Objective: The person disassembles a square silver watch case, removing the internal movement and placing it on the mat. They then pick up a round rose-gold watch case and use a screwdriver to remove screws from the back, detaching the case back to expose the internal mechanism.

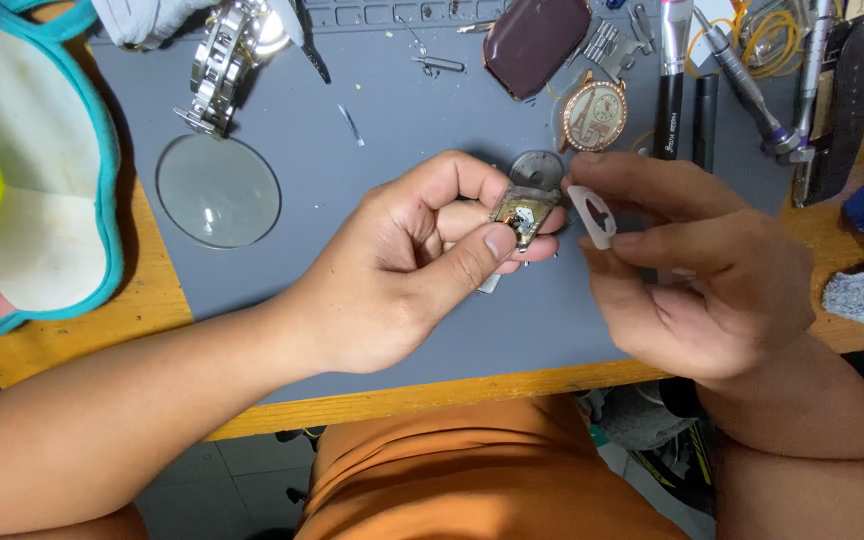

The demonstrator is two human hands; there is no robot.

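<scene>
- Pinching a small brass-coloured watch part (522,213), the left hand (407,270) grips it between thumb tip and curled fingers; the part sits at the fingertips, thumb pressed on its lower edge, forefinger arched over the top.
- The right hand (697,275) holds a thin white plastic ring piece (593,214) narrowly between thumb and forefinger, just beside the brass part, nearly touching it.
- Both hands hover over a grey mat (372,170) on a wooden bench (152,300).
- Just behind the fingers lies a round grey disc (537,166), partly hidden by them.
- Farther back sit a rose-gold watch case (594,115) and a dark maroon rounded block (535,42).
- At left on the mat lies a round glass lens (218,190), with a steel watch bracelet (220,65) beyond it.
- At far right stand pens and drivers (742,70).
</scene>
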